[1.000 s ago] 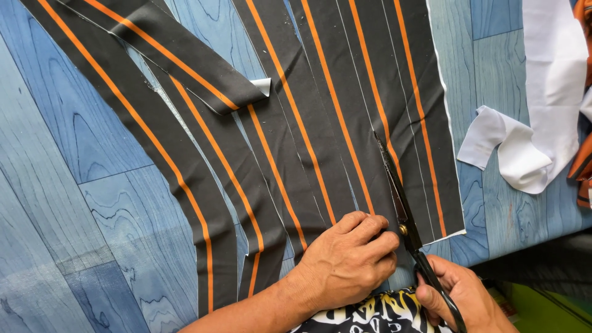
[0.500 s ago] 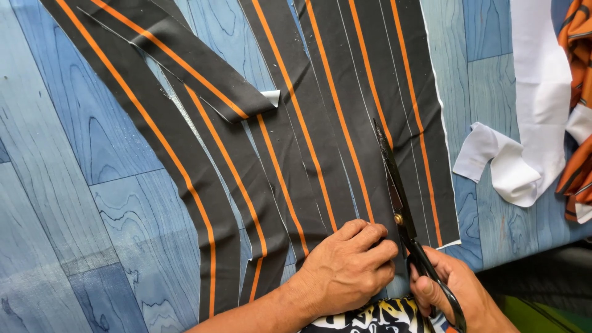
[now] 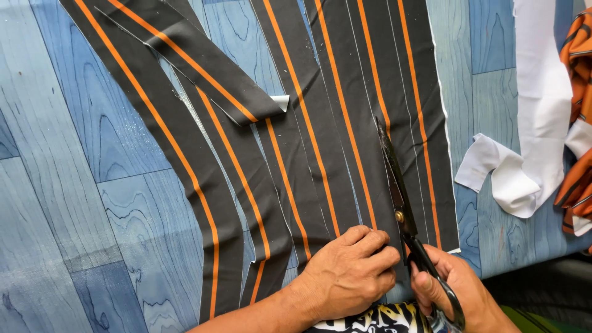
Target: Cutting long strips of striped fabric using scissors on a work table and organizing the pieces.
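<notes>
Two hands work at the lower middle of the frame, where a wide piece of black cloth with orange stripes (image 3: 394, 92) lies flat on a blue wood-grain surface (image 3: 80, 185), running from the top edge down to the bottom. The right hand (image 3: 453, 293) grips the black handles of a pair of scissors (image 3: 398, 197), fingers curled through the loops, blades lying along the cloth and pointing up the frame beside an orange stripe. The left hand (image 3: 348, 277) presses on the cloth just left of the blades, fingers bent and knuckles up, grasping nothing. To cut well here, I judge the blades should follow the stripe closely while the flat hand keeps the cloth from creeping. Several narrow strips (image 3: 209, 203) of the same cloth fan out toward the upper left. White cloth (image 3: 536, 123) lies at the right, with orange-striped cloth (image 3: 579, 74) at the right edge.
</notes>
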